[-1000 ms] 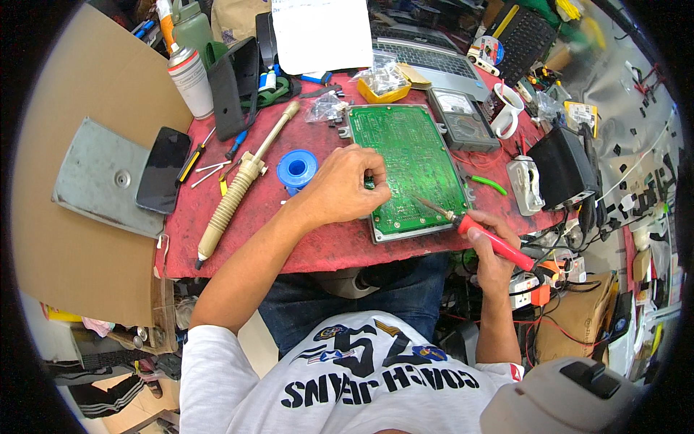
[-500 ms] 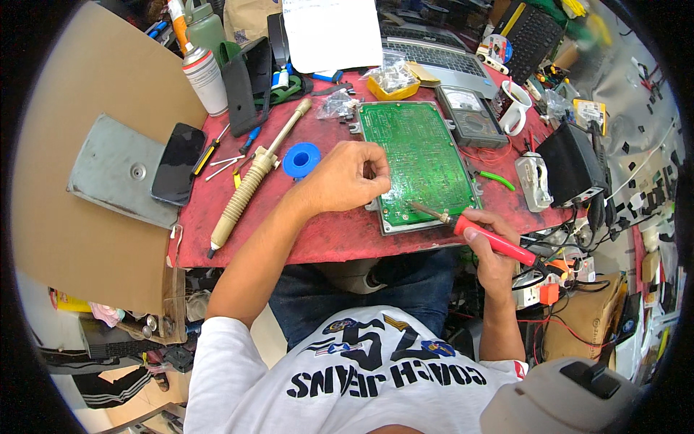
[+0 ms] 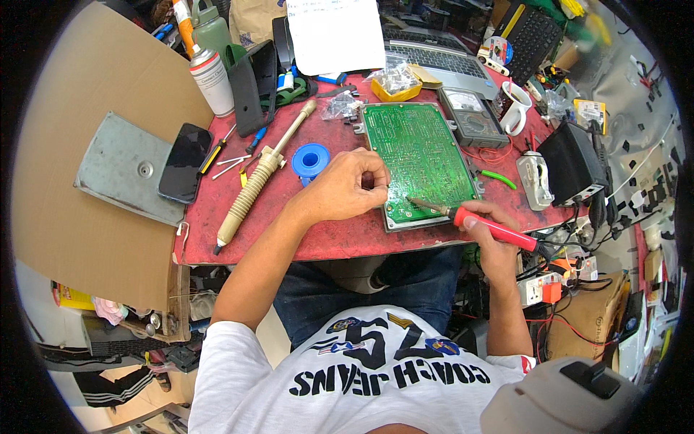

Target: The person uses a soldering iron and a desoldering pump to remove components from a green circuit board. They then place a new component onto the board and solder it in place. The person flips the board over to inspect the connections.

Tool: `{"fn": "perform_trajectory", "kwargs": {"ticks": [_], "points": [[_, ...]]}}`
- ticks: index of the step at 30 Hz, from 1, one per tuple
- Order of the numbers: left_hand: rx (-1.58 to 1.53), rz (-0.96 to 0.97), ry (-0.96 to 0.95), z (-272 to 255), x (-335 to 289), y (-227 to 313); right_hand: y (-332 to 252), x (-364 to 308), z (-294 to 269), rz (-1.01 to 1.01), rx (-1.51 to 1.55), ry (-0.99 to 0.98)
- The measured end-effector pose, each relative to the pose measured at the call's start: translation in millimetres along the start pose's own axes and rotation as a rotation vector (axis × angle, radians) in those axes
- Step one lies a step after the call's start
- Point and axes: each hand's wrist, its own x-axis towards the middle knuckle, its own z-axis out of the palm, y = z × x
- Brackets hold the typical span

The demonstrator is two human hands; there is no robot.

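Observation:
My right hand [image 3: 491, 233] is wrapped round the red handle of a soldering iron [image 3: 500, 231]. Its tip points left and meets, or hovers just over, the lower part of a green circuit board [image 3: 423, 155] in a metal frame. Over the board's left edge, my left hand [image 3: 352, 184] is closed in a pinch; whatever is between the fingertips is too small to make out. A blue spool [image 3: 311, 160] sits just behind my left wrist. Further left lies a beige desoldering pump [image 3: 249, 184], slanting across the red mat.
A phone [image 3: 185, 163], screwdrivers and a grey metal cover [image 3: 130, 168] lie at the left. Behind the board are a yellow tray [image 3: 395, 88] and an analog multimeter [image 3: 473, 116]. A mug [image 3: 513, 108] and black box [image 3: 573, 163] stand right, near tangled cables.
The view has shifted slightly. The iron's tip has moved a little left and up on the board. The blue spool appears slightly tilted. Both hands keep their grips.

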Motion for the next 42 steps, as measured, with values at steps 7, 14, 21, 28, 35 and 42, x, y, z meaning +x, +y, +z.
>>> {"fn": "perform_trajectory", "kwargs": {"ticks": [7,14,21,28,35,42], "points": [[0.020,0.021,0.019,0.6,-1.3,-0.2,-6.0,4.7,-1.2,-0.024,-0.030,-0.039],[0.037,0.006,0.011,0.6,-0.3,0.6,-6.3,10.6,-5.2,-0.020,-0.001,-0.052],[-0.008,0.083,0.092,4.7,-0.2,-2.8,-5.1,5.7,-5.2,-0.020,-0.017,-0.028],[-0.007,0.075,0.089,4.3,0.4,-2.7,-5.7,6.3,-5.4,-0.017,-0.046,-0.033],[-0.102,0.009,0.132,6.5,-0.3,-2.4,-4.1,5.2,-6.6,-0.002,-0.008,-0.018],[0.036,-0.084,0.287,1.9,1.1,4.6,-6.1,4.6,-5.8,-0.003,0.011,-0.028]]}}
